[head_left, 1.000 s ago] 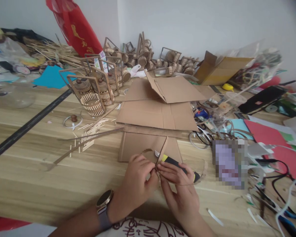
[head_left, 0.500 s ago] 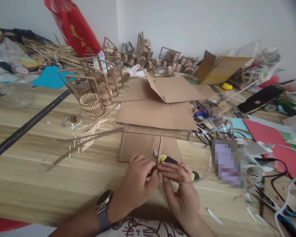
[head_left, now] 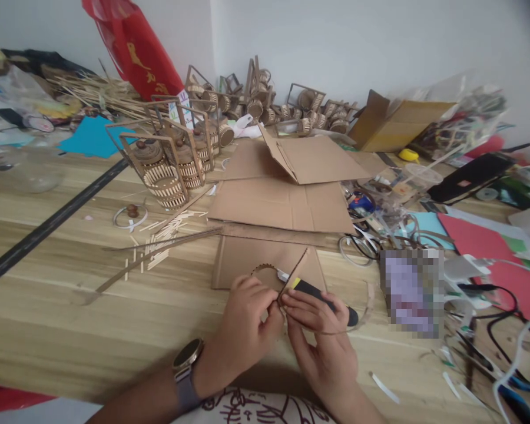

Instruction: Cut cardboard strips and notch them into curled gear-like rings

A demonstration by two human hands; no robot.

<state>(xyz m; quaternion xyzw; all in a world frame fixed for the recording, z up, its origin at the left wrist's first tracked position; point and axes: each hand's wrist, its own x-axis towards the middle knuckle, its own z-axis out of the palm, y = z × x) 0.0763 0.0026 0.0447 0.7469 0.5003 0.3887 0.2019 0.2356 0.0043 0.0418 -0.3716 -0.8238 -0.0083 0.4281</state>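
Note:
Between my left hand (head_left: 251, 318) and my right hand (head_left: 322, 335) is a thin brown cardboard strip (head_left: 295, 272). The fingertips of both hands close around it and almost meet. One straight length of the strip slants up from the fingers, a curved part arches behind my left fingers, and a loose loop bends out past my right hand. A box cutter (head_left: 310, 290) with a black and yellow handle lies beneath the strip, partly hidden by my right fingers. Under it is a piece of cardboard (head_left: 236, 262). My left wrist wears a watch.
Larger cardboard sheets (head_left: 278, 206) lie ahead. Thin sticks (head_left: 159, 253) and long brown strips (head_left: 123, 271) are scattered to the left, near small handled baskets (head_left: 165, 187). Cables (head_left: 507, 306), coloured paper (head_left: 477, 247) and a cardboard box (head_left: 406, 123) crowd the right.
The strip has shifted and bent: its upright end now leans right, and a curve shows behind my left fingers. My right fingers have moved slightly; both hands stay close together.

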